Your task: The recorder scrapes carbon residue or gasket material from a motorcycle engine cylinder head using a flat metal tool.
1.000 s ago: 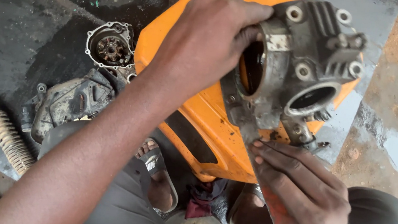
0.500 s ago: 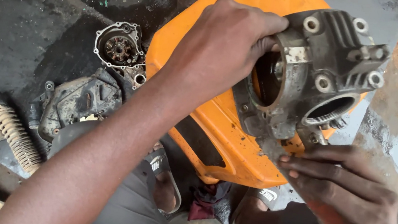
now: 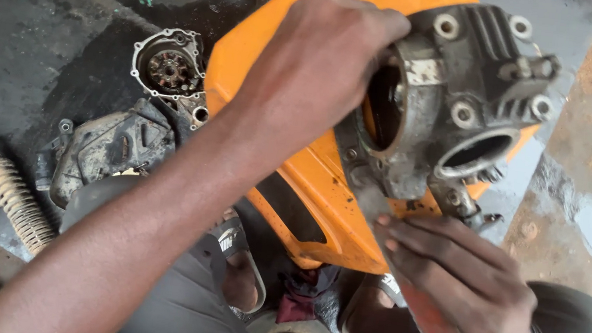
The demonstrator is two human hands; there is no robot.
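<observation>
The left hand [image 3: 320, 64] grips the grey cylinder head [image 3: 453, 110] from above, fingers curled over its upper left edge, holding it up over the orange panel [image 3: 311, 168]. The right hand [image 3: 469, 286] is closed around a flat tool [image 3: 435, 319], its fingertips pressing the blade against the head's lower edge; the handle end with a hole sticks out below the wrist. Left of the panel, on the oily black floor [image 3: 40, 45], lie a round engine cover [image 3: 170, 68], a dirty casing [image 3: 114, 148] and a coil spring [image 3: 11, 192]. Sandalled feet show beneath the panel.
</observation>
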